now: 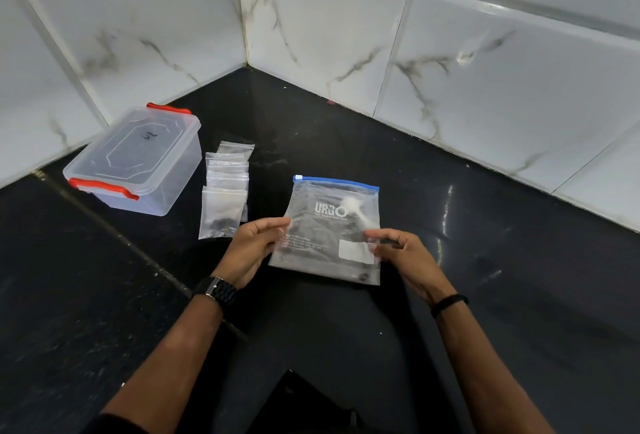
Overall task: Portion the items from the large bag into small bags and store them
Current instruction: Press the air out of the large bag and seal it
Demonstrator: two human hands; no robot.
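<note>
A large clear zip bag [329,225] with a blue slider top and white "URGO" print is held upright between both hands over the black counter. My left hand [251,248] pinches its left edge and my right hand [403,255] pinches its right edge. A few small dark items lie at the bag's bottom right corner. Left of it, several small clear bags [225,187] lie in an overlapping row; the nearest one holds dark pieces.
A clear plastic storage box [138,159] with a closed lid and red clips stands at the left near the wall. White marbled wall tiles [485,69] enclose the corner of the black counter [519,277].
</note>
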